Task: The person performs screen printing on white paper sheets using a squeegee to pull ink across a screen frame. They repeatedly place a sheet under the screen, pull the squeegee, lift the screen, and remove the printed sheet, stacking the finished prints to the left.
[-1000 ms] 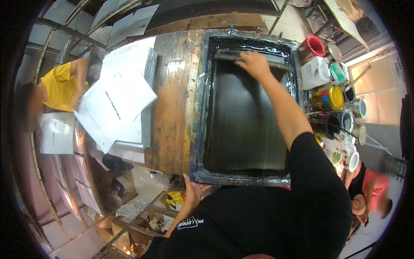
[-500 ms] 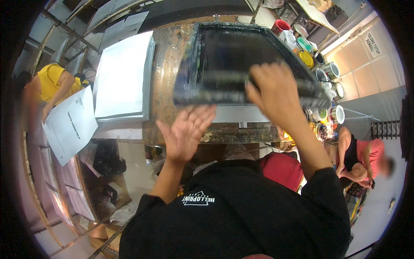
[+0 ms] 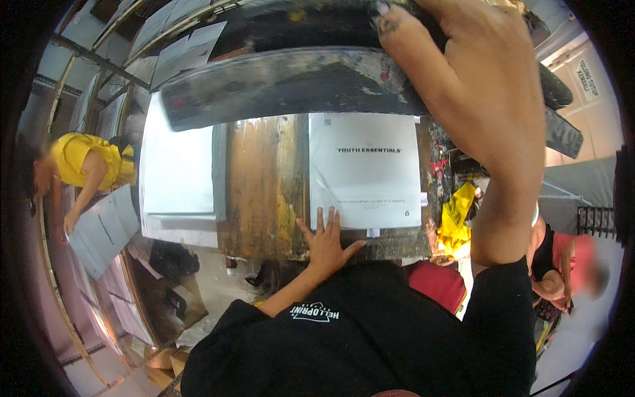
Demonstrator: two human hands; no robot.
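A printing screen frame (image 3: 284, 86), dark and ink-stained, is tilted up off the table, close to the camera. My right hand (image 3: 489, 79) is closed at its upper part, thumb bent; some fingers are cut off by the picture's top edge. Under the raised frame lies a white printed plastic-looking sheet (image 3: 367, 175) with dark lettering. My left hand (image 3: 325, 243) is spread open, its fingertips at the sheet's near left edge.
A stack of white sheets (image 3: 177, 169) lies to the left on the wooden table (image 3: 254, 172). Farther left, a person in yellow (image 3: 89, 159) holds a printed sheet (image 3: 102, 228) beside racks. At right, another person in pink (image 3: 575, 264) sits near a yellow cloth-like item (image 3: 456, 215).
The screen frame has swung up, baring the printed sheet. My right hand has risen with it. My left hand has come down to the sheet's near edge. The person in yellow has lowered their sheet.
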